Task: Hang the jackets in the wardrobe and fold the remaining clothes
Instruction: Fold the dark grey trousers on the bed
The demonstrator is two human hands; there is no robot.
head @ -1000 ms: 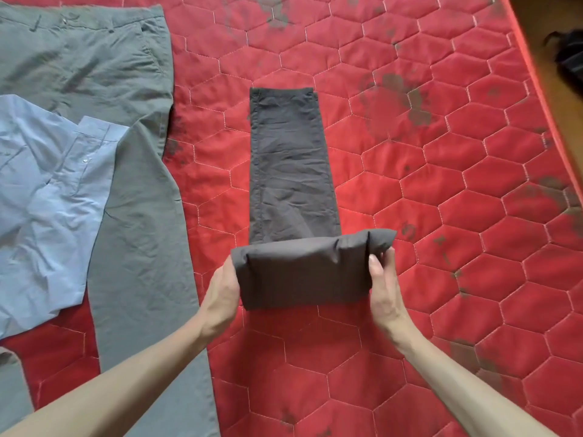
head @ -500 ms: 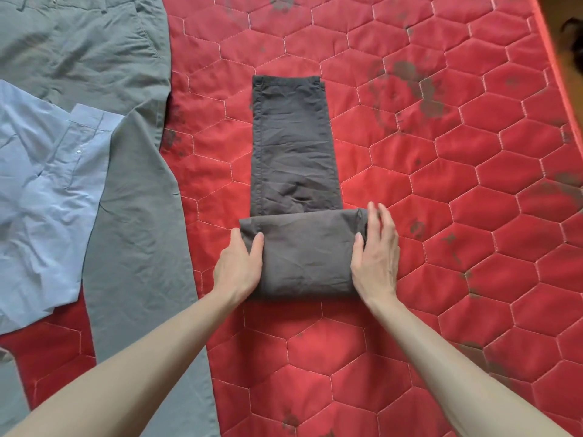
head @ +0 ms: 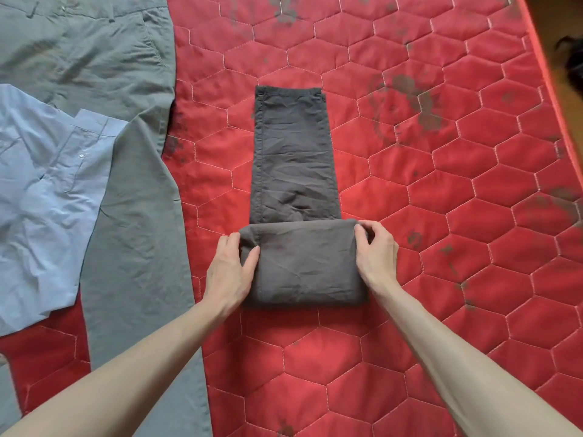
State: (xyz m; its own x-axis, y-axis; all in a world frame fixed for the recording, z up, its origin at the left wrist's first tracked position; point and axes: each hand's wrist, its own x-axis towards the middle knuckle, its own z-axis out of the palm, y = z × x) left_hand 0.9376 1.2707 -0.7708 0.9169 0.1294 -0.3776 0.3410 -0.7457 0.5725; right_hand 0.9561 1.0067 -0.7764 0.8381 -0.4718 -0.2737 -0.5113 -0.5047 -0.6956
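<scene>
Currently the dark trousers [head: 293,171] lie lengthwise on the red quilted mattress [head: 473,216], the near end doubled into a thick fold. A second ago that fold was lifted and turning over; it now sits flat, one turn further up the legs. The left hand [head: 232,272] pinches the fold's left edge under the thumb; the right hand [head: 375,253], flat half a second ago, has curled round its far right corner. Judgement: another fold is being readied. Grey trousers [head: 126,152] and a blue shirt [head: 44,200] await folding.
</scene>
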